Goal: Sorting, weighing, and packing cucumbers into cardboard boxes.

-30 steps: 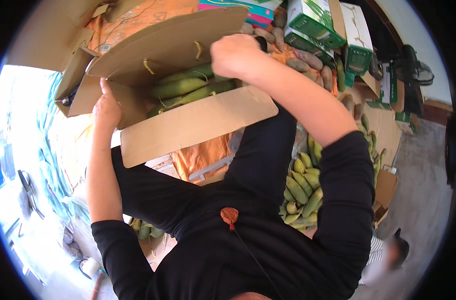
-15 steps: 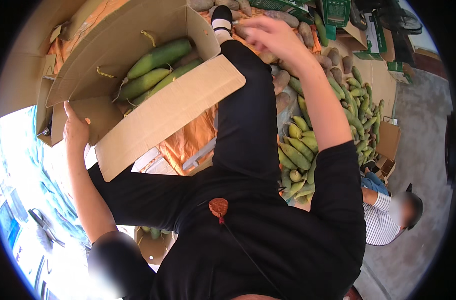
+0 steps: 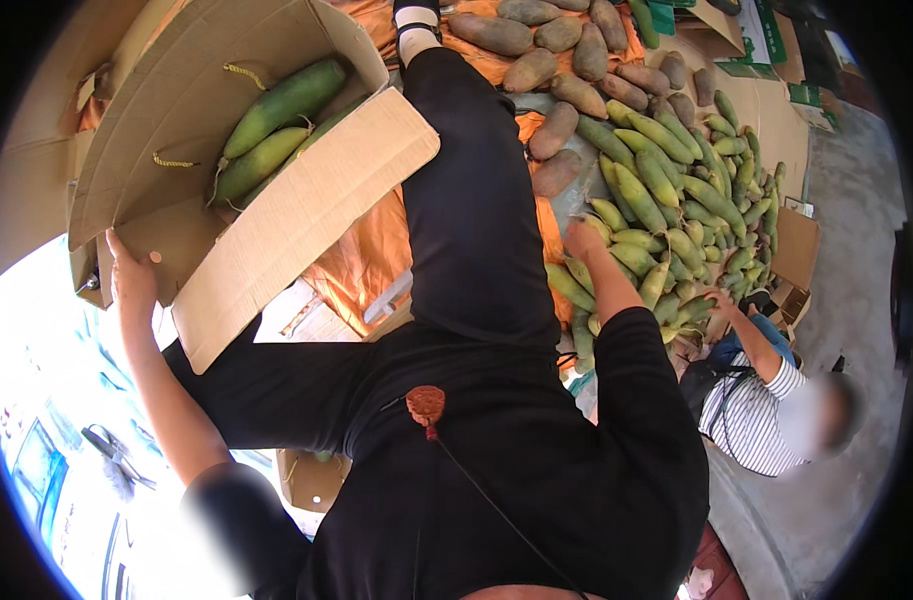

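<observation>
A cardboard box [image 3: 172, 120] lies tilted in front of me at the left, its flap [image 3: 312, 225] folded out toward me. Inside are several long green radishes [image 3: 287, 105]. My left hand [image 3: 134, 275] grips the near left edge of the box, some fingers hidden behind the cardboard. At the right, my right hand [image 3: 585, 240] is down at the near left side of a heap of green radishes [image 3: 657, 175]. Its fingers curl inward against the radishes, and whatever they hold is hidden.
Brownish oblong roots [image 3: 579, 95] lie on orange sheeting [image 3: 362, 260] beyond the green heap. At the right a person in a striped shirt [image 3: 752, 415] reaches a hand [image 3: 722, 303] into the heap. Another small box [image 3: 312, 485] stands by my left side.
My right hand has come back from over the brownish roots to the green heap. The box has shifted slightly left in view. The other person now reaches into the heap.
</observation>
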{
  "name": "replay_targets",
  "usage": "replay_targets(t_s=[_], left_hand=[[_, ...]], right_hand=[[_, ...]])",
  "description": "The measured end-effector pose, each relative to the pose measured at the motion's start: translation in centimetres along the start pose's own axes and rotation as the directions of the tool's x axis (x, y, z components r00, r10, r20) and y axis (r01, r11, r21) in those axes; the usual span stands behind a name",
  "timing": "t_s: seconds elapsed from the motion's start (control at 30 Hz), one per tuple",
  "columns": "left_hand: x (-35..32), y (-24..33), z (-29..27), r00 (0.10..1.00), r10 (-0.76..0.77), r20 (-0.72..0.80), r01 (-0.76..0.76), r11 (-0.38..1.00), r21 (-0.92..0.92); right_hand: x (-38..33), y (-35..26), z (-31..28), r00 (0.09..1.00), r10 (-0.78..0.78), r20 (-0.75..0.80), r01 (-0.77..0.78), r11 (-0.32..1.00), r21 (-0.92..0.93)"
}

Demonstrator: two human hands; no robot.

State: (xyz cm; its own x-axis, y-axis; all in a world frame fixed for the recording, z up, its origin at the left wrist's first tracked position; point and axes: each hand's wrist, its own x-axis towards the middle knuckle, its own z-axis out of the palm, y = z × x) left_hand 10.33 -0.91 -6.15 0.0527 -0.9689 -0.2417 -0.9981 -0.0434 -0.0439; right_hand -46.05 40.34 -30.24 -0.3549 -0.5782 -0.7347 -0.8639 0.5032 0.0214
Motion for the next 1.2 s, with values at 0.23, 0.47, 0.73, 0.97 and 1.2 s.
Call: replay_targets(t_s=[0.23,0.47,0.73,0.97,1.2], left_hand=[[-0.3,0.4,-0.1,1.000,-0.003,-0.031,0.003,1.000,-0.012],[-1.1,0.6,0.1,0.997,-0.026,-0.068,0.022,0.998,-0.055],[-1.1,0.9,-0.4,0.997,-0.016,-0.070,0.012,0.999,-0.050],[-1.1,1.5,-1.1,0.999,-0.045,-0.005,0.045,0.999,-0.027],[-1.4,1.4,-1.4,0.999,-0.037,0.026,0.036,0.999,0.030]], right_hand=[[-4.5,-1.8,3.5,0.930,0.276,0.242,-0.252,0.959,-0.127],[-5.0,-2.1,3.1,0.934,0.198,0.296,-0.104,0.947,-0.305],[-4.8,-1.4,0.8,0.936,0.196,0.293,-0.157,0.976,-0.152],[-6.1,0.2,2.0,0.948,0.106,0.300,-0.026,0.965,-0.260],[-5.4,0.8,-1.2,1.000,0.021,-0.022,-0.022,0.997,-0.069]])
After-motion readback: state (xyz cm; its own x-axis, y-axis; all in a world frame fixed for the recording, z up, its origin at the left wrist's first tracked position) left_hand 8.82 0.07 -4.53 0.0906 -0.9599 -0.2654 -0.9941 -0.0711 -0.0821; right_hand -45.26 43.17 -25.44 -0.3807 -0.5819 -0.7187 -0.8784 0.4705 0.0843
